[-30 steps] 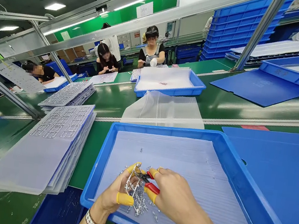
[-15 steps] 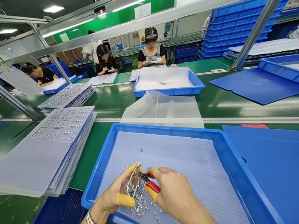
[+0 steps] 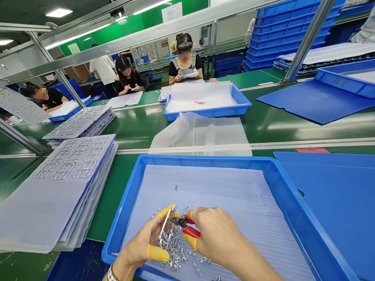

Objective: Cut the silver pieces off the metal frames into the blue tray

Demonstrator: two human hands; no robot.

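My left hand (image 3: 145,240), with yellow finger cots on thumb and fingers, holds a silvery sprue frame (image 3: 164,226) tilted up over the tray. My right hand (image 3: 217,233), also with yellow cots, is closed around red-handled nippers (image 3: 190,231). Their dark jaws point left and meet the upper part of the frame; whether the blades are shut cannot be made out. Under both hands, small shiny silver parts (image 3: 176,256) lie heaped on the white sheet (image 3: 216,183) lining the blue tray (image 3: 206,157). A few parts lie apart from the heap.
On the left, stacked sheets (image 3: 25,210) carry more silvery sprue frames (image 3: 67,157). A blue board (image 3: 345,199) lies right of the tray. Clear plastic film (image 3: 202,136) lies behind it. Across the green bench, several people sit at work near another blue tray (image 3: 214,109).
The view has shifted slightly. The sprue frame has turned more edge-on in my left hand, and the nippers stay at its upper part. Over at the back, a standing person has come more into sight.
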